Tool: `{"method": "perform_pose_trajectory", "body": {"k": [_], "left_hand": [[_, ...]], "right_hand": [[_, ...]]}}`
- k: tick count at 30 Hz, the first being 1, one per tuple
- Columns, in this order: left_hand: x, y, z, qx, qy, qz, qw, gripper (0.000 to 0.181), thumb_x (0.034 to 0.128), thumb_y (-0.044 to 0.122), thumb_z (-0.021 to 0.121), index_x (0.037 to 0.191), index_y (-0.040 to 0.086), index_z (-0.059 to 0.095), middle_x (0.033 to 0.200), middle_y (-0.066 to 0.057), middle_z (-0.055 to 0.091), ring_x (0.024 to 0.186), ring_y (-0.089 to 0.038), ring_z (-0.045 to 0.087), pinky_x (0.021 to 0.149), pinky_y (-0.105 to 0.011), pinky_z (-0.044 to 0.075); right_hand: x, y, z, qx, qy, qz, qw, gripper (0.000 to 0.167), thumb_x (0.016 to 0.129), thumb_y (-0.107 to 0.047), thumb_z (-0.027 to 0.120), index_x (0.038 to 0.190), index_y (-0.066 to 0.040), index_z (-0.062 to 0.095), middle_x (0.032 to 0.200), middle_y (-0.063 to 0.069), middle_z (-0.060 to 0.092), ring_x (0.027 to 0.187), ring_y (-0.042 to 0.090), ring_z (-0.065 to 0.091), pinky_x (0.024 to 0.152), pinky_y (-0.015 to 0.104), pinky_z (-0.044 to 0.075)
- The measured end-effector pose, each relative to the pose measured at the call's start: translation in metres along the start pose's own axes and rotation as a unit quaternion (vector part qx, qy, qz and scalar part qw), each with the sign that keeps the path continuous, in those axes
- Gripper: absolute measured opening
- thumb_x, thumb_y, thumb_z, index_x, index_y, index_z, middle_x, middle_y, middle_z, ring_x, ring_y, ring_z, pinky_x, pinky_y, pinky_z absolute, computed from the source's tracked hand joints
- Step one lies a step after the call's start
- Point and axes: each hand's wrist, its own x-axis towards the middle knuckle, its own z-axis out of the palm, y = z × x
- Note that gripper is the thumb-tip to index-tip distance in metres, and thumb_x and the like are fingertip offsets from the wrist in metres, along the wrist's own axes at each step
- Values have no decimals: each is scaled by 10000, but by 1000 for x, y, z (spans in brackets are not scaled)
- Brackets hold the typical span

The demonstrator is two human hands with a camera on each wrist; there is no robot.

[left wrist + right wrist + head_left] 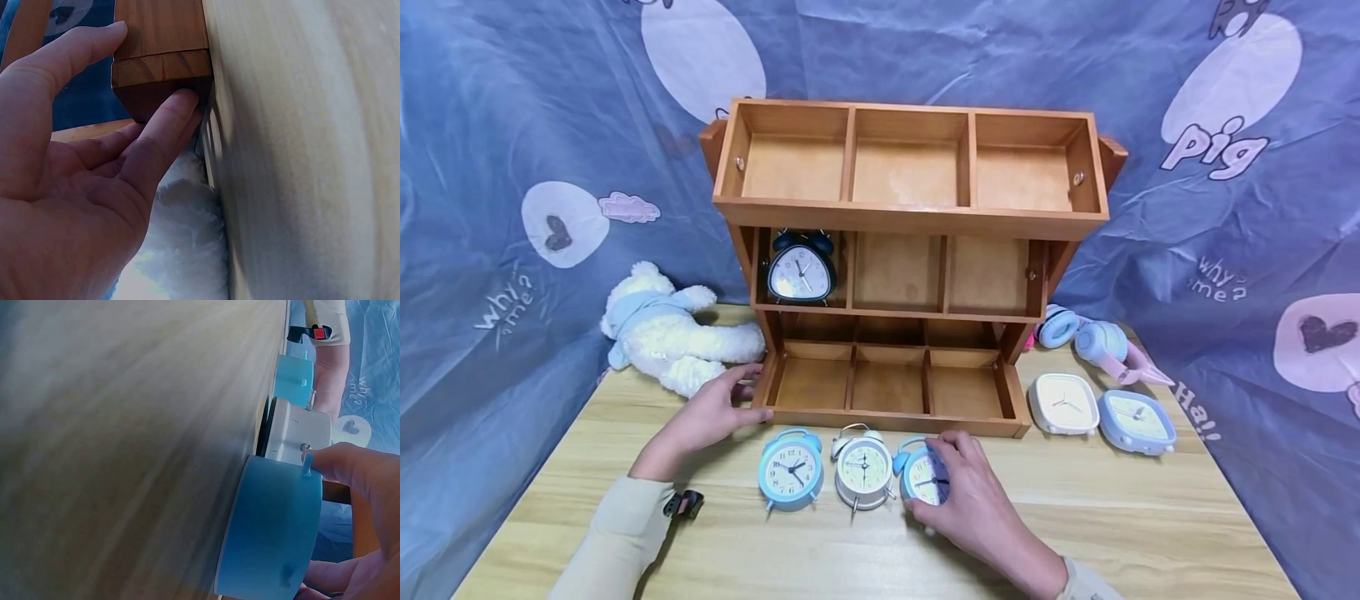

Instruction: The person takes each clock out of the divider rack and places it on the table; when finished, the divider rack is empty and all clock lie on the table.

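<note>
My left hand grips the lower left front corner of a three-tier wooden shelf; in the left wrist view the thumb and fingers lie on different faces of that corner. My right hand holds a light blue alarm clock by its rim, partly covering its dial. In the right wrist view the thumb touches one of that clock's small feet. To its left are a white twin-bell alarm clock and another light blue alarm clock. A dark alarm clock stands in the middle tier's left compartment.
A white plush bear lies left of the shelf. On the right are a white square clock, a blue square clock and headphones. A blue patterned cloth hangs behind the wooden table.
</note>
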Motion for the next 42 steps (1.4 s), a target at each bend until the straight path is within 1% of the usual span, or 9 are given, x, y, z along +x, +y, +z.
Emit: {"method": "perform_pose_trajectory", "body": {"k": [8, 13, 16, 21, 26, 30, 36, 39, 42], "left_hand": [[0, 1, 0, 11, 9, -31, 10000, 907, 982, 305, 878, 1667, -65, 412, 1549, -322, 632, 1380, -483, 664, 1114, -608, 598], [0, 1, 0, 27, 5, -19, 10000, 906, 981, 303, 880, 1666, -63, 415, 1534, -326, 642, 1375, -487, 668, 1101, -605, 606], [0, 1, 0, 12, -17, -12, 10000, 911, 982, 310, 880, 1668, -63, 411, 1535, -326, 643, 1376, -486, 670, 1096, -598, 611], [1, 1, 1, -24, -53, -12, 10000, 911, 987, 306, 878, 1668, -70, 405, 1573, -325, 616, 1385, -485, 670, 1096, -588, 615], [0, 1, 1, -5, -28, -23, 10000, 911, 984, 296, 880, 1666, -76, 404, 1551, -329, 632, 1377, -485, 678, 1134, -614, 588], [0, 0, 1, -9, -27, -19, 10000, 909, 982, 296, 881, 1663, -76, 409, 1526, -326, 654, 1365, -477, 688, 1161, -631, 565], [0, 0, 1, -1, -10, -15, 10000, 905, 980, 296, 884, 1659, -75, 415, 1532, -326, 649, 1364, -479, 688, 1158, -630, 568], [0, 1, 0, -18, -7, 7, 10000, 906, 981, 296, 884, 1661, -75, 412, 1538, -328, 644, 1365, -480, 687, 1154, -627, 572], [0, 2, 0, -65, -3, 16, 10000, 906, 978, 286, 888, 1660, -76, 414, 1538, -329, 645, 1362, -483, 690, 1155, -626, 572]], "right_hand": [[0, 0, -1, -4, -35, -49, 10000, 832, 714, -342, 1026, 1419, -31, 713, 1383, 73, 646, 1309, 254, 615, 1125, 499, 594], [5, -3, -6, -2, 49, -306, 9995, 893, 720, -336, 1019, 1487, -49, 665, 1437, 72, 654, 1328, 269, 638, 1146, 509, 590], [9, -8, -10, 56, 32, -441, 9990, 940, 722, -319, 1029, 1533, -58, 631, 1471, 86, 654, 1350, 286, 642, 1165, 514, 586], [20, -24, -18, 327, -146, -389, 9986, 973, 755, -324, 1037, 1584, -86, 586, 1522, 98, 624, 1405, 309, 616, 1181, 540, 579], [36, -45, -25, 656, -204, -392, 9969, 1045, 782, -341, 1024, 1657, -106, 502, 1605, 112, 560, 1480, 333, 568, 1202, 577, 558], [52, -64, -30, 871, -159, -578, 9944, 1064, 811, -355, 1010, 1686, -114, 455, 1628, 95, 535, 1514, 312, 534, 1234, 568, 532], [84, -91, -39, 1103, 156, -870, 9900, 1050, 841, -334, 1005, 1693, -97, 439, 1650, 118, 508, 1504, 311, 531, 1239, 555, 536], [102, -103, -43, 1088, 294, -947, 9891, 1046, 856, -361, 994, 1698, -102, 430, 1652, 117, 500, 1491, 306, 525, 1229, 545, 544], [117, -116, -44, 1036, 514, -1142, 9867, 1029, 870, -371, 985, 1690, -88, 433, 1627, 120, 517, 1474, 302, 523, 1220, 530, 547]]}}
